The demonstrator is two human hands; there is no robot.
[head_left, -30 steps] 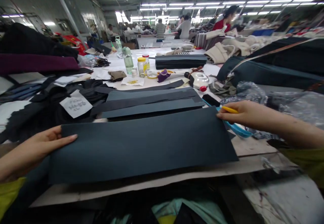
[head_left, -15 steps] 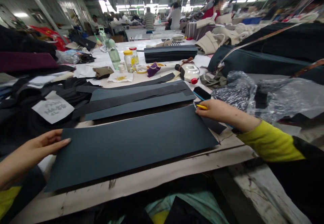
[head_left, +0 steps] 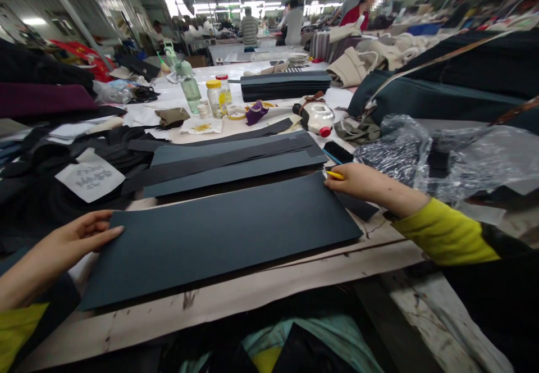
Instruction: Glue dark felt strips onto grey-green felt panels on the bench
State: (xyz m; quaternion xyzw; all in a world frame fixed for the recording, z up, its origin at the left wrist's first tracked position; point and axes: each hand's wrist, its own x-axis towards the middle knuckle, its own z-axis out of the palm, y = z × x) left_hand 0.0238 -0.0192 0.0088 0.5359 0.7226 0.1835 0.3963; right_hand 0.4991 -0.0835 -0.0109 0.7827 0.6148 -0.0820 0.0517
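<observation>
A long dark grey-blue sheet (head_left: pixel 219 238), perhaps leather or board, lies flat on the paper-covered cutting table (head_left: pixel 252 283). My left hand (head_left: pixel 76 244) rests open on its left end, fingertips on the surface. My right hand (head_left: pixel 362 183) touches its far right corner and grips a slim yellow marker (head_left: pixel 334 174). Just beyond the sheet lie several narrower dark strips (head_left: pixel 236 165), overlapping one another. Part of the table's surface under the sheet is hidden.
A stack of dark panels (head_left: pixel 284 85), jars (head_left: pixel 217 98) and a white glue bottle (head_left: pixel 315 119) stand beyond the strips. A black brush (head_left: pixel 337 151) and a plastic bag (head_left: pixel 396 151) lie right; black fabric (head_left: pixel 71 162) lies left. Co-workers (head_left: pixel 292 24) sit farther back.
The sheet has come down flat on the table, and my right hand has shifted left with its corner. Between the two latest frames, little changes besides a slight upward camera shift.
</observation>
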